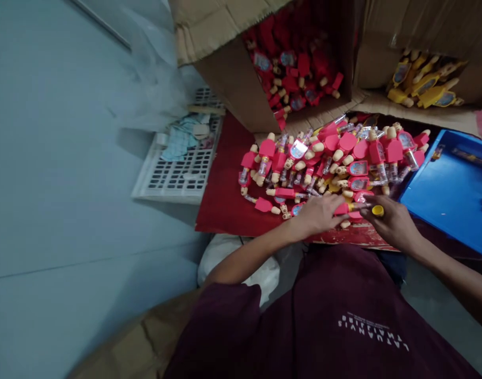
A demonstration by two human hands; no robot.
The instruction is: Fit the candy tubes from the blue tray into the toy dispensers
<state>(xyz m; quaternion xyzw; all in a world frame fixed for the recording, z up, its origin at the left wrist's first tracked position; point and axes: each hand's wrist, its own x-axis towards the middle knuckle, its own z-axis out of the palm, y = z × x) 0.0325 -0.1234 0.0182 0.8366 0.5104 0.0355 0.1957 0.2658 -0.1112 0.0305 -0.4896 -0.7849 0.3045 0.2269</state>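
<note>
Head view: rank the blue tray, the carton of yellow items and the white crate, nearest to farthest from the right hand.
1. The blue tray, just to the right of the right hand.
2. The carton of yellow items, ahead and slightly right.
3. The white crate, far left.

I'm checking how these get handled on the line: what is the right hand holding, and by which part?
The right hand holds a small yellow cap by its edge, between its fingers, beside the end of a pink toy that the left hand touches.
</note>
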